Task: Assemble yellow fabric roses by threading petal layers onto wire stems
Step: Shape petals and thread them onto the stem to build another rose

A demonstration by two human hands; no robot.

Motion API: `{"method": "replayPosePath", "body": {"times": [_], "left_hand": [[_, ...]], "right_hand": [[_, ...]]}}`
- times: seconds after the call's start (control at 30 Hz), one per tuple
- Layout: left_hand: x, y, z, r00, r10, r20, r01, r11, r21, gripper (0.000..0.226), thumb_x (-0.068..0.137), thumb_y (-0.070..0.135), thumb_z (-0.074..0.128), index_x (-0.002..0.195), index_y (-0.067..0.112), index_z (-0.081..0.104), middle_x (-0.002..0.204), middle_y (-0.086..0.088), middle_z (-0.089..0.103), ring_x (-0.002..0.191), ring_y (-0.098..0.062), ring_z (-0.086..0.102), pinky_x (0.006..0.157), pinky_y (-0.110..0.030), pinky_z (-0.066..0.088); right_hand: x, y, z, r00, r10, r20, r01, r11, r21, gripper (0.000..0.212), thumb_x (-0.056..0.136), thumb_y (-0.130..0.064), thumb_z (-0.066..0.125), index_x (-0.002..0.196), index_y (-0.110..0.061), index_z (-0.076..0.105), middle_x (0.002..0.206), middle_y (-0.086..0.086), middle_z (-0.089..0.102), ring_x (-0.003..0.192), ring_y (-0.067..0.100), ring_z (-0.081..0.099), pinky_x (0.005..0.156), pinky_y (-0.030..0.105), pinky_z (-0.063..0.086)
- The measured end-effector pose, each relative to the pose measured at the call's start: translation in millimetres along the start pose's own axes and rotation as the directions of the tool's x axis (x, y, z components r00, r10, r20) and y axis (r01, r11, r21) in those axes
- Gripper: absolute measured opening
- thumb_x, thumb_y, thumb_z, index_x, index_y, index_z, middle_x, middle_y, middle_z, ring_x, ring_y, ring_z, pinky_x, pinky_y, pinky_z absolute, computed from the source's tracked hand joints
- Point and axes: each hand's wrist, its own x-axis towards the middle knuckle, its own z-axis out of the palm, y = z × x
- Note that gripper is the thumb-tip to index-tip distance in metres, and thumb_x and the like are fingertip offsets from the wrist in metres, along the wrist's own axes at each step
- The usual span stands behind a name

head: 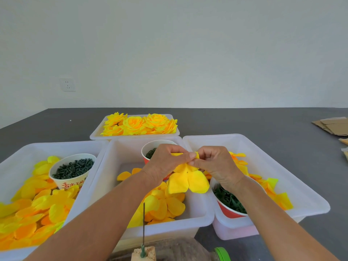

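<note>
Both hands meet above the middle white bin [199,216] and pinch a yellow fabric petal layer [188,180]. My left hand [165,162] grips its upper left edge, and my right hand [216,164] pinches the upper right part, with a small folded bit of yellow between the fingertips. The layer's lower petals hang free, and a small dark hole shows near its centre. A thin dark wire stem [144,225] stands upright in a tan block [144,254] at the near edge, below the hands and apart from them. Loose yellow petals [163,206] lie in the middle bin.
A left bin [17,159] holds yellow petals and a paper cup of dark green pieces [73,169]. The right bin [282,166] holds petals and a red cup of green parts [228,203]. Finished yellow roses [139,124] fill a far tray. Cardboard [333,126] lies far right.
</note>
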Motion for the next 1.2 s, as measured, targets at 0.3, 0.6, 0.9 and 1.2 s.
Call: {"method": "replayPosePath", "body": {"times": [0.3,0.6,0.9,1.2], "left_hand": [[2,-4,-4,0.947,0.312,-0.075,-0.291,0.934,0.207,0.015,0.075,0.005,0.075,0.067,0.016,0.068,0.066,0.011,0.064,0.064,0.001,0.058,0.064,-0.012,0.046],[6,-10,-1,0.89,0.438,-0.128,-0.361,0.847,0.39,0.026,0.076,0.005,0.072,0.063,0.018,0.055,0.06,0.013,0.054,0.059,-0.005,0.05,0.057,-0.008,0.039],[8,-10,1,0.914,0.39,-0.111,-0.363,0.909,0.204,0.031,0.076,0.003,0.074,0.06,0.022,0.055,0.064,0.007,0.059,0.066,-0.011,0.055,0.062,-0.015,0.048],[11,-12,-2,0.951,0.286,-0.12,-0.269,0.953,0.135,0.018,0.076,0.006,0.075,0.07,0.019,0.063,0.069,0.0,0.064,0.066,-0.013,0.058,0.064,-0.027,0.05]], "right_hand": [[0,-1,0,0.99,0.024,-0.142,-0.032,0.998,-0.056,0.013,0.078,-0.003,0.073,0.068,-0.005,0.064,0.053,0.001,0.057,0.049,0.01,0.049,0.052,0.025,0.044],[1,-1,3,0.994,-0.093,-0.066,0.082,0.984,-0.157,0.013,0.081,0.002,0.067,0.077,-0.01,0.067,0.066,0.004,0.062,0.061,0.012,0.055,0.064,0.03,0.048],[4,6,0,0.976,-0.021,-0.217,-0.018,0.984,-0.177,0.007,0.077,-0.01,0.075,0.072,-0.009,0.069,0.068,0.007,0.067,0.064,0.013,0.057,0.064,0.027,0.047],[6,6,1,0.981,-0.081,-0.175,0.051,0.984,-0.168,0.009,0.08,-0.007,0.072,0.077,-0.015,0.068,0.073,0.004,0.067,0.069,0.012,0.059,0.067,0.021,0.05]]}}
